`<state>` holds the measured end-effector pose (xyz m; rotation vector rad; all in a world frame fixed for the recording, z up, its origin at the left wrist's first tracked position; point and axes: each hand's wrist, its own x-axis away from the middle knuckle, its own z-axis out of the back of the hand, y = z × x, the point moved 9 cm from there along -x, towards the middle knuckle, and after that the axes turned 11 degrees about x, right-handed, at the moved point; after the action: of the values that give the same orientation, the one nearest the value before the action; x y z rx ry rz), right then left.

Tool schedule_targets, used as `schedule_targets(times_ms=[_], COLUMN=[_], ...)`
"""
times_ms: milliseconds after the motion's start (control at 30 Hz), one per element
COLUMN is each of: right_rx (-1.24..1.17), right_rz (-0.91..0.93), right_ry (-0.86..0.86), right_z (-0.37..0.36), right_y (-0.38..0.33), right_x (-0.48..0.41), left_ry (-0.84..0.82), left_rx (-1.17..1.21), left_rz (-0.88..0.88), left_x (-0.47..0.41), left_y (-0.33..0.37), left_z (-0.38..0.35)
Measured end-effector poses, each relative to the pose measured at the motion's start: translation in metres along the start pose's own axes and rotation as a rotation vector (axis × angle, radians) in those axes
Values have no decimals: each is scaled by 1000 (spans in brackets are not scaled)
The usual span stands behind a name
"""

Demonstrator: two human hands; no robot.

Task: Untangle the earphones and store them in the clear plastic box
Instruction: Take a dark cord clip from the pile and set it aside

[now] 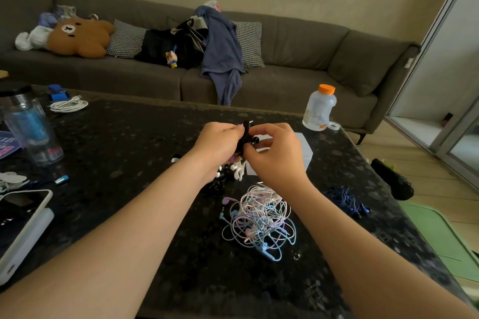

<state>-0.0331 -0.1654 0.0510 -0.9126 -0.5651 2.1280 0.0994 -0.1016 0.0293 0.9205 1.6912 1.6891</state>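
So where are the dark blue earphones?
Head view: the dark blue earphones lie on the table near its right edge, right of the pastel tangle.

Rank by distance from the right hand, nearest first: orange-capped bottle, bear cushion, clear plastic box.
1. clear plastic box, just behind the right hand
2. orange-capped bottle, farther back, to the right
3. bear cushion, on the sofa, far left
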Motion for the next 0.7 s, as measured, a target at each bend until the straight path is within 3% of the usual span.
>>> schedule_targets(times_ms=[233, 333, 533, 700], right_rx=[273, 272, 194, 197], right_rz=[219, 230, 128, 156], right_ry=[59, 51, 200, 161], right_z=[15, 15, 39, 39], right_y=[-13, -11, 6, 6], right_x=[2, 2, -5, -5], left_ry=[-84, -130, -93, -108], left_rx=[-20, -24, 5, 11], left_rz=[0, 1, -35, -43], left_x=[-3, -5, -1, 0], left_y=[0, -3, 4, 3], left_z=[-5, -9, -17, -21])
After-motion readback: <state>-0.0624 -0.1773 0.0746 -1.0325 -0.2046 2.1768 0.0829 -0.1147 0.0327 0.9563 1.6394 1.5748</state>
